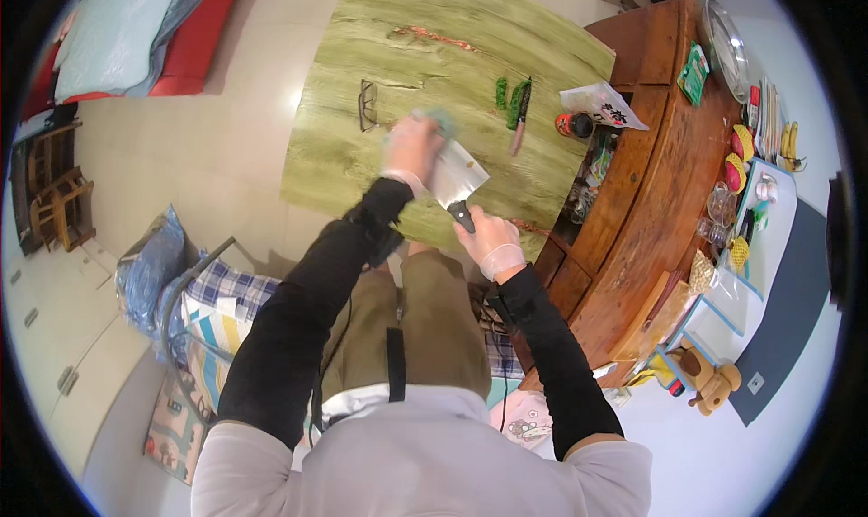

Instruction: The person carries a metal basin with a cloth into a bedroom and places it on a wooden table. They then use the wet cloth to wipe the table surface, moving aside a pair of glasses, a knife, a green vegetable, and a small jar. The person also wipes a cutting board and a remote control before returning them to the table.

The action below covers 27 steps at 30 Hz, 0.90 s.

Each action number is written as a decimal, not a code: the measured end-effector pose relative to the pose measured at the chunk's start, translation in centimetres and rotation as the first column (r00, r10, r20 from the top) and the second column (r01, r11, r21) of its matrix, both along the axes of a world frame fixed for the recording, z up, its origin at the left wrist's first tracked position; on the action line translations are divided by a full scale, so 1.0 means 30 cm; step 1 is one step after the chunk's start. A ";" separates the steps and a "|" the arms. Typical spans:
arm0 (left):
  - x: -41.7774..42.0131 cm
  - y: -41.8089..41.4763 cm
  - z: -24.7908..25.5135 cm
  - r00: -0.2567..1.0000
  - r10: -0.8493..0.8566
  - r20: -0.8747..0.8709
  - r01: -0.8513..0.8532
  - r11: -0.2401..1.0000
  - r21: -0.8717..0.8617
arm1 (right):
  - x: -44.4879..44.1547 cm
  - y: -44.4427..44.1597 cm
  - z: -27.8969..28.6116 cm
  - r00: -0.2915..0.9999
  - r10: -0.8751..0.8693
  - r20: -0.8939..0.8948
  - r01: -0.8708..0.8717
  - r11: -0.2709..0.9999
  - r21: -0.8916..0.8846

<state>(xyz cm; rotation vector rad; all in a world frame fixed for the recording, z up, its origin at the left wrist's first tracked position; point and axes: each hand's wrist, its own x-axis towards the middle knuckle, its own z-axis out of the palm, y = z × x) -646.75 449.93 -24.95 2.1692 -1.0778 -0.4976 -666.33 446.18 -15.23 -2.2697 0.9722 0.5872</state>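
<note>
My right hand (489, 237), in a clear glove, grips the black handle of a cleaver (458, 176) over the green wood-patterned table (434, 62). The wide metal blade points up and to the left. My left hand (411, 147), gloved and blurred by motion, holds a greenish cloth (437, 120) at the far end of the blade. Eyeglasses (367, 106) lie left of that hand. To the right, a knife (521, 117) with a pinkish handle rests beside a long green object (515, 103), with a shorter green piece (501, 93) near it.
A dark-lidded jar (575, 125) and a white printed plastic bag (602, 103) stand at the table's right side. Beyond is a wooden cabinet (644, 198) bearing fruit, glasses and a metal tray (725, 49). A red seat (203, 49) is at upper left.
</note>
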 end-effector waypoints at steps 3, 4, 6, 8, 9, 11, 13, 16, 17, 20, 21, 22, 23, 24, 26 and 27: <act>0.269 0.032 -0.285 0.972 0.235 -0.020 -0.224 0.945 0.238 | 0.055 -0.048 -0.084 0.999 0.032 -0.031 -0.030 0.998 0.051; 0.319 0.024 -0.287 0.939 0.332 -0.089 -0.302 0.922 0.243 | 0.052 -0.060 -0.164 0.999 -0.031 0.041 0.029 0.998 0.048; 0.404 0.052 -0.308 0.934 0.357 0.005 -0.353 0.921 0.168 | 0.107 -0.087 -0.337 0.992 -0.128 0.010 0.127 0.992 0.027; 0.414 0.083 -0.295 0.923 0.385 0.000 -0.385 0.922 0.042 | 0.197 -0.129 -0.476 0.966 -0.258 0.023 0.258 0.966 0.037; 0.369 0.070 -0.252 0.914 0.389 -0.115 -0.391 0.920 0.000 | 0.229 -0.146 -0.559 0.938 -0.344 0.051 0.344 0.939 0.011; 0.301 0.099 -0.200 0.882 0.401 -0.248 -0.411 0.912 0.013 | 0.321 -0.171 -0.681 0.894 -0.441 0.074 0.443 0.896 -0.009; 0.250 0.168 -0.221 0.806 0.445 -0.391 -0.434 0.893 0.121 | 0.415 -0.176 -0.751 0.845 -0.527 0.089 0.532 0.845 -0.049; 0.138 0.194 -0.212 0.831 0.434 -0.349 -0.430 0.898 0.092 | 0.477 -0.185 -0.855 0.848 -0.460 0.262 0.517 0.827 -0.220; 0.105 0.190 -0.220 0.801 0.450 -0.395 -0.447 0.888 0.106 | 0.465 -0.209 -0.893 0.874 -0.427 0.233 0.473 0.857 -0.205; 0.035 0.200 -0.250 0.661 0.492 -0.566 -0.488 0.855 0.174 | 0.451 -0.271 -0.866 0.937 -0.302 0.178 0.325 0.938 -0.119; 0.019 0.207 -0.262 0.664 0.485 -0.570 -0.484 0.859 0.166 | 0.437 -0.299 -0.818 0.932 -0.292 0.213 0.322 0.939 -0.119; 0.006 0.212 -0.279 0.663 0.478 -0.576 -0.483 0.861 0.158 | 0.418 -0.337 -0.749 0.928 -0.279 0.247 0.315 0.941 -0.122; -0.003 0.221 -0.296 0.663 0.474 -0.580 -0.485 0.862 0.151 | 0.394 -0.383 -0.677 0.923 -0.263 0.280 0.306 0.944 -0.122; -0.005 0.239 -0.305 0.673 0.439 -0.595 -0.472 0.874 0.111 | 0.353 -0.446 -0.601 0.899 -0.207 0.386 0.338 0.889 -0.309; -0.019 0.242 -0.305 0.608 0.506 -0.611 -0.498 0.843 0.203 | 0.222 -0.614 -0.484 0.858 -0.173 0.483 0.460 0.678 -0.573; -0.034 0.241 -0.292 0.574 0.536 -0.619 -0.504 0.827 0.250 | 0.126 -0.733 -0.434 0.820 -0.100 0.564 0.529 0.510 -0.678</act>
